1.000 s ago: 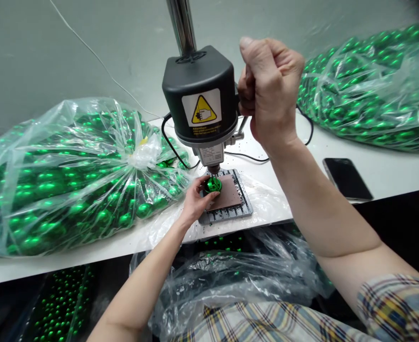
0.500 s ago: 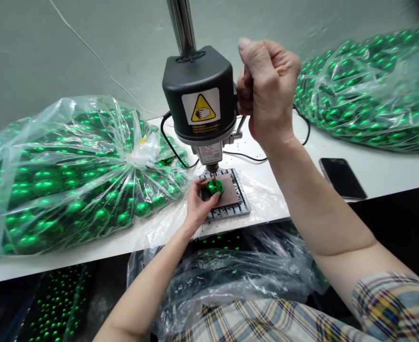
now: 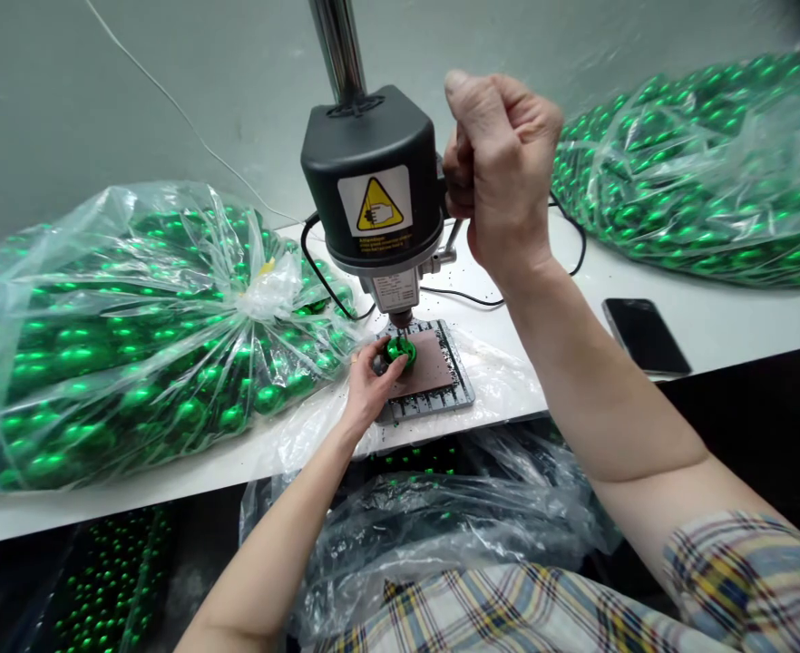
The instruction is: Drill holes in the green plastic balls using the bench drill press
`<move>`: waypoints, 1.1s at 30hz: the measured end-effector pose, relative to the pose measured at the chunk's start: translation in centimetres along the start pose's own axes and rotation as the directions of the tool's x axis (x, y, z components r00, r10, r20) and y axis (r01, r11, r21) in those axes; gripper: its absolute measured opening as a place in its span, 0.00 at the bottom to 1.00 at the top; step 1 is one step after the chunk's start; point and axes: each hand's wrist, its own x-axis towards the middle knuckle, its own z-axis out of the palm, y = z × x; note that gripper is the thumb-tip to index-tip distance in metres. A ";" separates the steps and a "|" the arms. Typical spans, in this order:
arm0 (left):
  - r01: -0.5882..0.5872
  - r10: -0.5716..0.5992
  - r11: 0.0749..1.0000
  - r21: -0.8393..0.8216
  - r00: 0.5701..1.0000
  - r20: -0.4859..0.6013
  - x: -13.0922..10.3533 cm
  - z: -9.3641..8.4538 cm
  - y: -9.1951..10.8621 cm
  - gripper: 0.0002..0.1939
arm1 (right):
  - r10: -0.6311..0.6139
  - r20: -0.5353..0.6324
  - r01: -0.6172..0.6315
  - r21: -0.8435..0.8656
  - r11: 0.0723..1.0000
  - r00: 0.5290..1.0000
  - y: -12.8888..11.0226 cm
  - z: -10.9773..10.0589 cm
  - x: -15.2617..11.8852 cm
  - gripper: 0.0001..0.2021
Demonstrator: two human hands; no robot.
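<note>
shiny rd ball (image 3: 404,351) shifted slightly, in l hand (image 3: 367,384)

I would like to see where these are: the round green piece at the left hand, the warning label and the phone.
Round green piece (image 3: 404,352): head view, middle of its visible surface.
Warning label (image 3: 375,210): head view, inside the yellow triangle.
Phone (image 3: 646,336): head view, middle of its dark face.

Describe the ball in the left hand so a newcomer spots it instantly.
Find the black drill press and look down to its base plate. There, the left hand holds a shiny green ball below the chuck. Unlike the bagged balls nearby, it is held alone.
</note>
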 end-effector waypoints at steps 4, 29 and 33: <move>-0.107 0.104 0.986 0.126 0.994 0.032 0.0 0.2 0.8 0.23 | 0.002 0.015 -0.002 0.028 1.000 1.000 0.0 0.0 0.0 0.31; -0.122 0.123 0.992 -0.023 0.992 0.039 -0.8 1.7 0.2 0.28 | -0.135 -0.008 0.133 -0.107 0.985 0.991 -1.4 -1.3 -5.1 0.27; -0.116 0.118 0.992 -0.054 0.992 0.034 -0.9 1.7 0.2 0.28 | -0.139 -0.045 0.129 -0.180 0.975 0.989 -1.1 -1.8 -6.4 0.30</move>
